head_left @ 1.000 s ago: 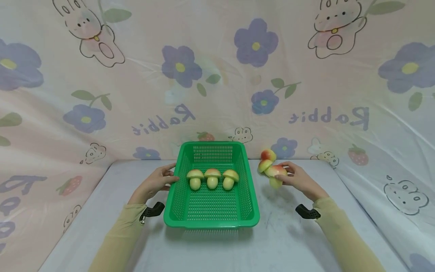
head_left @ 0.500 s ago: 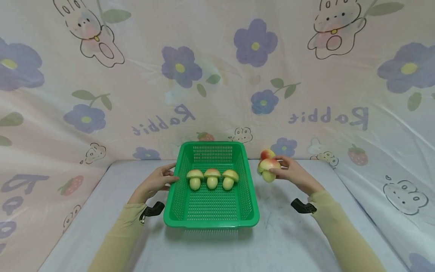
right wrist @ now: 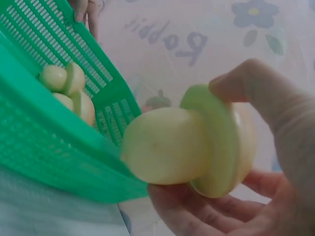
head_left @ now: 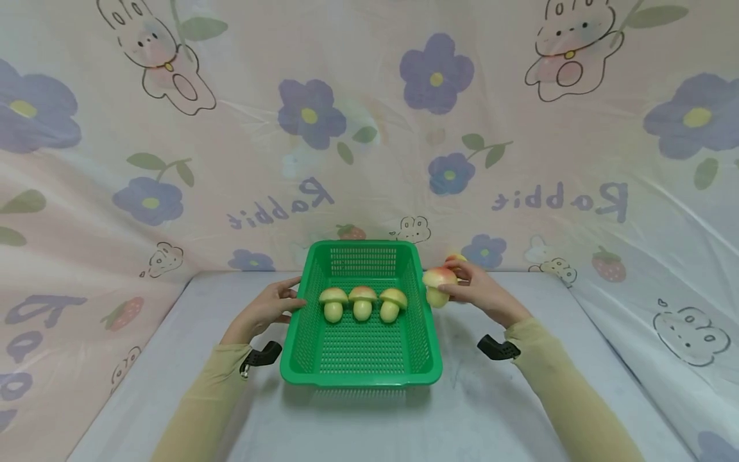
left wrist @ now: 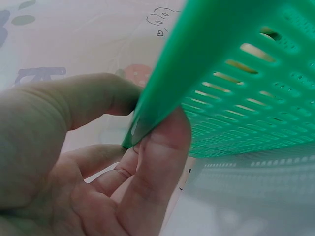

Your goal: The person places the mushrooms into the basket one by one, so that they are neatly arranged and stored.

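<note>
Far left, and there was my pale yellow left sleeve [head_left: 196, 404], a black wrist mount [head_left: 265, 354] at its cuff. On to my left hand [head_left: 265, 313], and it had a grip: thumb and fingers pinched the left rim of the green basket [head_left: 360, 353], thumb on one face, fingertips on the other, as the left wrist view showed close up. The basket sat on the white table [head_left: 369, 430], its walls and floor full of slots and holes. Inside, a neat row of three toy mushrooms! The left mushroom [head_left: 333, 305] stood nearest my left hand, the middle mushroom [head_left: 362, 303] came next, then the right mushroom [head_left: 393, 305], all caps up in this view, stems towards me. Over to the right rim, and here was the held mushroom [head_left: 440, 285], red-blushed cap on top, stem down, right by the basket's edge; whether it touched the rim, I couldn't tell. My right hand [head_left: 484, 294] had it by the cap, thumb on one side, fingers on the other. Behind those fingers peeked a red-and-yellow piece [head_left: 456, 257], mostly hidden. Furthest right ran my right sleeve [head_left: 571, 385], and behind everything hung the flowered rabbit cloth [head_left: 369, 160].
</note>
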The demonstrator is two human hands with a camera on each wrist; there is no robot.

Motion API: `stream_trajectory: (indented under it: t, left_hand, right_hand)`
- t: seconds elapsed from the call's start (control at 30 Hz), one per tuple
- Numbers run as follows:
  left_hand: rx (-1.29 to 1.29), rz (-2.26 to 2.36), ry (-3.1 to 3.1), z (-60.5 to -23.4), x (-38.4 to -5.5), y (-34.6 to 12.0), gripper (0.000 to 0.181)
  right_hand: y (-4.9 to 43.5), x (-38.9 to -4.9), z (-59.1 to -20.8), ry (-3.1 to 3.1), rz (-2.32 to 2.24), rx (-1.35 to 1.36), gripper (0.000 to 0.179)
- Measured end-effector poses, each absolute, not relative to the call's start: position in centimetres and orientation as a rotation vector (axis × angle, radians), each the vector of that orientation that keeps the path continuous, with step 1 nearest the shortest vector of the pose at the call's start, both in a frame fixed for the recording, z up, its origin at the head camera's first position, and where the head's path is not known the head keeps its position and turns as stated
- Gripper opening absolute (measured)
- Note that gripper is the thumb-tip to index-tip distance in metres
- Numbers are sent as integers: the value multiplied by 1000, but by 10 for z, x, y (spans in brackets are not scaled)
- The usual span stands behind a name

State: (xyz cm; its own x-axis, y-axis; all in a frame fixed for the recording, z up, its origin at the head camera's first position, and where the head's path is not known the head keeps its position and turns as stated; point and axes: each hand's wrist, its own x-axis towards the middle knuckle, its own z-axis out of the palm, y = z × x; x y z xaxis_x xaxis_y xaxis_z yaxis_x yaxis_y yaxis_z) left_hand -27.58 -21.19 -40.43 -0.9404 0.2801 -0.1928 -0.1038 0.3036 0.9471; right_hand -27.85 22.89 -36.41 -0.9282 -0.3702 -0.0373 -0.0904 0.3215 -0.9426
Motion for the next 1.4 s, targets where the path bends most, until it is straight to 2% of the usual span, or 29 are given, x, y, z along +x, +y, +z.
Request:
stream_trajectory:
  t: [0.23, 0.7, 1.03, 1.4]
  left_hand:
    - [174, 1686, 2248, -405, -277, -212, 72]
    - [179, 1685, 2257, -403, -275, -211, 72]
    - [194, 1687, 2251, -404, -274, -211, 71]
    - [174, 1692, 2253, -404, -273, -211, 71]
  right_hand:
    - [209, -276, -359, 2288, -1662, -504, 54]
    - [170, -273, -355, 2239, -1574, -527, 59]
    - [139, -267, -345, 2254, -1450, -604, 56]
    - [109, -277, -340, 2149, -1463, -590, 54]
